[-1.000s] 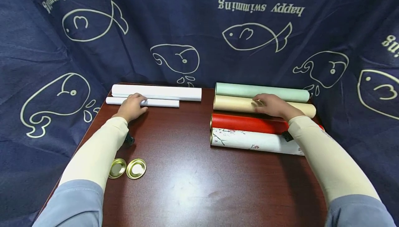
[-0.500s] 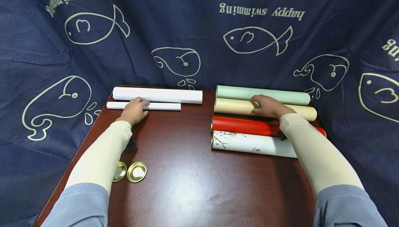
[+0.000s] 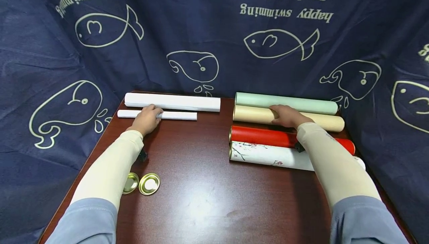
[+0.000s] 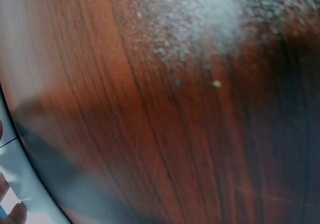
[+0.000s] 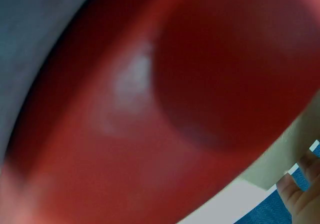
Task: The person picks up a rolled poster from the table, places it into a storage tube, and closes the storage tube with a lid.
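In the head view my left hand [image 3: 146, 120] lies over a thin white paper roll [image 3: 179, 116], fingers and thumb curled around it near its middle. The roll rests flat on the table at the back left. Over on the right, my right hand [image 3: 287, 116] grips a cream tube [image 3: 253, 114] from above, thumb on the near side. This tube lies between a mint-green tube [image 3: 285, 102] and a red tube [image 3: 261, 135]. The red tube [image 5: 125, 134] fills most of the right wrist view, with fingertips at the lower right corner.
A thicker white paper roll [image 3: 174, 101] lies behind the thin one. A white tube with blossom print [image 3: 261, 154] sits in front of the red tube. Two gold lids [image 3: 149, 184] rest near the left forearm. A dark blue curtain [image 3: 214, 20] hangs behind the table [image 3: 201, 154].
My right hand has settled lower around the cream tube, its wrist moving left. My left hand has closed its fingers on the thin roll. The rolls and tubes stay in place.
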{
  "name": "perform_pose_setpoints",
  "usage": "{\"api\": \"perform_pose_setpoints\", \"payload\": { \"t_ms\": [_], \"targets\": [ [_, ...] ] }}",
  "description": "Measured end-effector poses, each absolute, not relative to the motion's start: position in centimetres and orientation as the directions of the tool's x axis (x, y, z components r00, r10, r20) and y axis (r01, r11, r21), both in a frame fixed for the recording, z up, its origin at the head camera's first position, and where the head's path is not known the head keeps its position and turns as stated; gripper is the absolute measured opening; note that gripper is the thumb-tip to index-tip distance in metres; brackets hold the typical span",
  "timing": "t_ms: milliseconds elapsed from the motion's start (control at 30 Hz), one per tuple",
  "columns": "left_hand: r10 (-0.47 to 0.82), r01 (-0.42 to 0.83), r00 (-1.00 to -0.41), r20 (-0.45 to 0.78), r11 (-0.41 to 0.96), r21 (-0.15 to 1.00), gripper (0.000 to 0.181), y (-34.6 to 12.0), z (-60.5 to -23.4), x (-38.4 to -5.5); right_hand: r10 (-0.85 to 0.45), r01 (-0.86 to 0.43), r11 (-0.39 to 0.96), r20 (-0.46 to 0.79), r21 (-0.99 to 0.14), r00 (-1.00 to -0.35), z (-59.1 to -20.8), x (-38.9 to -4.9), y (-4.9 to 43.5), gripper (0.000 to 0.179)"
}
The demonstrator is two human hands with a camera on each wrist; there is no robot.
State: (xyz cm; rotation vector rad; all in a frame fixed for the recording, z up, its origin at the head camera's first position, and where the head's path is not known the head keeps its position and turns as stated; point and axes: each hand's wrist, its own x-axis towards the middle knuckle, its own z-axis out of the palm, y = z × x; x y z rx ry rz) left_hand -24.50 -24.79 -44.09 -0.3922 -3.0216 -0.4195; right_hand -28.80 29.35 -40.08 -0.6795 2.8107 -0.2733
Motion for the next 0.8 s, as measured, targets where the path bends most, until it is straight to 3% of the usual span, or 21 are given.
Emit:
{"api": "perform_pose_setpoints", "payload": {
  "t_ms": [300,500,800],
  "targets": [
    [0.266,0.292,-0.953,0.144,0.931,0.217,0.027,-24.02,-44.42,-24.79,-0.422,-0.386,0.902,-0.209,-0.191,-0.882,-40.11,-28.83,28.86,0.066],
    [0.274,0.291,-0.956,0.107,0.933,0.214,0.026,-24.03,-44.13,-24.8,-0.416,-0.386,0.906,-0.205,-0.174,-0.886,-40.07,-28.95,28.61,0.069],
    [0.296,0.313,-0.949,0.106,0.919,0.239,0.028,-24.26,-44.42,-24.67,-0.451,-0.383,0.877,-0.222,-0.291,-0.865,-40.39,-29.05,28.89,0.069]
  ]
}}
